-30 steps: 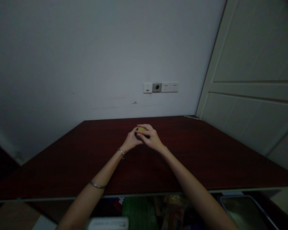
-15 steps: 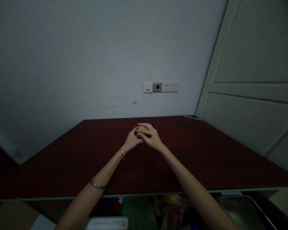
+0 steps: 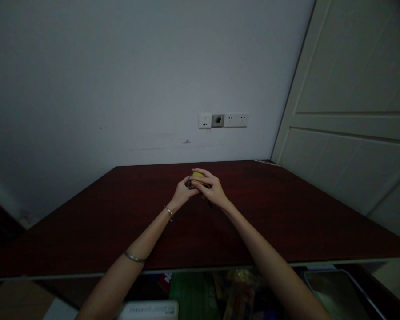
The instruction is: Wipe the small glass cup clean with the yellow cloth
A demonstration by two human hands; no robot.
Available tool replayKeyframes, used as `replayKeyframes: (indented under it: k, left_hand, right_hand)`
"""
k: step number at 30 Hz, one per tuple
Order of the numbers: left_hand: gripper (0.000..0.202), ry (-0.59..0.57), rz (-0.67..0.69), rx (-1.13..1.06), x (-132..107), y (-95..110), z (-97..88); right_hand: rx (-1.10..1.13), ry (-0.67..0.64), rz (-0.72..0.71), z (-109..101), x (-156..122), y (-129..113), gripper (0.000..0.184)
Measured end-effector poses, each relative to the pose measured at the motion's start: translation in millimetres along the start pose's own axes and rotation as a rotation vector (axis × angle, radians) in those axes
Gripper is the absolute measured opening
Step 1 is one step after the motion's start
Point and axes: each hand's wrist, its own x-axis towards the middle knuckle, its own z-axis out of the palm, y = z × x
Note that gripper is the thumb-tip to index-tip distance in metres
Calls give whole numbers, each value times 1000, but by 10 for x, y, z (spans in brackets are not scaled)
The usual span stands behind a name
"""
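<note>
Above the far middle of the dark red tabletop (image 3: 126,222), both hands close around a small rounded thing with a yellow top (image 3: 198,175). Its lower part looks darker and partly see-through, but fingers cover most of it and its kind is unclear. My left hand (image 3: 183,191) grips it low from the left, thumb and fingers curled. My right hand (image 3: 215,189) is wrapped over its top and right side, fingers across the yellow part. The two hands touch. A thin silver bracelet (image 3: 169,212) circles my left wrist, and a bangle (image 3: 134,258) sits on the forearm.
Behind the tabletop rises a pale wall with sockets (image 3: 235,120). A panelled white door (image 3: 346,111) stands at the right. Below the table's front edge are a green object (image 3: 193,295), a white box (image 3: 149,310) and a tray-like container (image 3: 340,295).
My right hand's fingers have shifted slightly upward over the thing, and a bit more of its yellow top shows. My left hand has hardly moved.
</note>
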Motion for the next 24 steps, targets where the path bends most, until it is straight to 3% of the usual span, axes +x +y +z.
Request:
replayKeyframes:
  k: [3,7,10,15,21,24]
  left_hand:
    - [51,-3,-40,-35,14,-14,-4]
    - [57,-60,-76,-100,-26,66,19]
    - [55,-54,-104,-164,-54,135,35]
    - [50,-23,-128,-235,-50,167,17]
    - [49,-78,-115,-175,-44,168,8]
    - [50,-95,-119,-117,-32,159,6]
  right_hand:
    - [-10,6,-10,11,-8,-8,20]
    - [107,135,118,-40,44,88,22]
    - [189,95,174,-114,79,127,23]
    - [186,-10,101,-137,67,80,22]
    - [187,129,182,-106,74,147,23]
    - [192,100,200,-114,73,154,23]
